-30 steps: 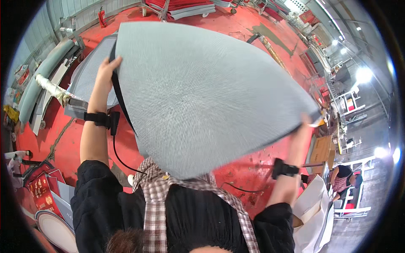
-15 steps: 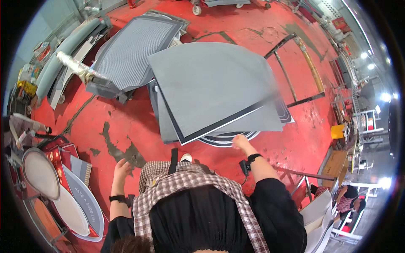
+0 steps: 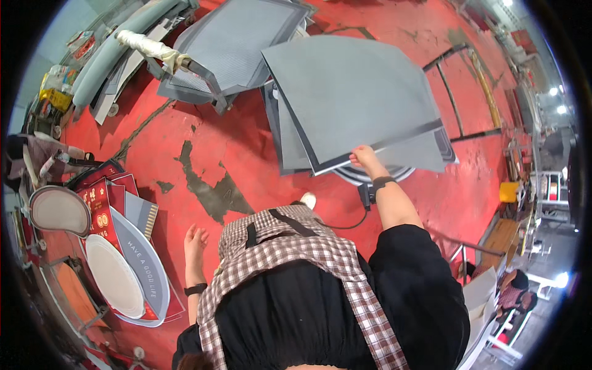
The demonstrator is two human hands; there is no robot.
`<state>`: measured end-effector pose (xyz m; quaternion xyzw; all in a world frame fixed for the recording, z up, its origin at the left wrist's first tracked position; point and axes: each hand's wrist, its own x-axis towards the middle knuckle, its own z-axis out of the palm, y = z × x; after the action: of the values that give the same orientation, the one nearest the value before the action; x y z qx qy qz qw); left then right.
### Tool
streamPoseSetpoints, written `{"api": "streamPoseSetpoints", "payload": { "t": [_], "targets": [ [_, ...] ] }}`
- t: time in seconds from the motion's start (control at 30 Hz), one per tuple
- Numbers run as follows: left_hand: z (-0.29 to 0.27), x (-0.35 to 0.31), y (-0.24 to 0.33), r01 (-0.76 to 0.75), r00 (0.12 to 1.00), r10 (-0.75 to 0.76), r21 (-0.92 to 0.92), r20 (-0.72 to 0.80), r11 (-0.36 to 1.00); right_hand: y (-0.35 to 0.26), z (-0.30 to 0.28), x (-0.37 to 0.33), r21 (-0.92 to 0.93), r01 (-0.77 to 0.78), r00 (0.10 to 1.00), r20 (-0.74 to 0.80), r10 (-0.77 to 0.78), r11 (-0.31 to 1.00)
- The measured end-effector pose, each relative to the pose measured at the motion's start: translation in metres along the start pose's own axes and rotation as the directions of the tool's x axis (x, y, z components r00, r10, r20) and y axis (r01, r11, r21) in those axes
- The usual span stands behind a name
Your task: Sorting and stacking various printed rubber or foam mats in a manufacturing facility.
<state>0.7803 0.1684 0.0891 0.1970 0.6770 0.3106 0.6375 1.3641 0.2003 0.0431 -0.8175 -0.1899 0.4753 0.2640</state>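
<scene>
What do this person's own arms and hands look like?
The left hand and right hand wear no gloves. The left wristband and right wristband are black; by the right one are a small black box and thin dark cable. The left sleeve and right sleeve are black.

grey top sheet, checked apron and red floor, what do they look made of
Top sheet: possibly rubber or dense matting, matte; it looks fairly flat with crisp edges, but the exact material is unclear.
Apron: woven cloth, perhaps cotton or a blend, matte; it creases softly.
Floor: probably painted concrete, semi-glossy; it has a faint sheen and grey patches where the red is missing.
</scene>
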Motion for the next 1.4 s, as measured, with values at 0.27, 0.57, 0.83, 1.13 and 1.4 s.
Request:
{"api": "streamPoseSetpoints", "payload": {
  "t": [0.27, 0.57, 0.83, 1.13, 1.4],
  "targets": [
    [0.058, 0.028, 0.003, 0.046, 0.997, -0.059, 0.260, 0.042, 0.964, 0.092, -0.092, 0.007, 0.476, -0.094, 0.932, -0.267, 0.246, 0.874],
    [0.293, 0.012, -0.023, 0.141, 0.979, -0.193, 0.480, 0.059, 0.866, 0.169, -0.205, 0.162, 0.783, -0.157, 0.911, -0.121, 0.395, 0.602],
    [0.378, -0.014, -0.040, -0.092, 0.944, -0.201, 0.793, 0.262, 0.602, 0.199, -0.193, 0.297, 0.739, -0.282, 0.883, -0.050, 0.467, 0.612],
    [0.376, -0.021, -0.055, 0.029, 0.962, -0.257, 0.898, 0.094, 0.438, 0.218, -0.183, 0.354, 0.917, -0.216, 0.789, -0.037, 0.613, 0.335],
    [0.393, -0.027, -0.058, -0.012, 0.961, -0.234, 0.869, 0.146, 0.494, 0.139, -0.252, 0.321, 0.597, -0.229, 0.919, -0.128, 0.373, 0.769]
  ]
}}
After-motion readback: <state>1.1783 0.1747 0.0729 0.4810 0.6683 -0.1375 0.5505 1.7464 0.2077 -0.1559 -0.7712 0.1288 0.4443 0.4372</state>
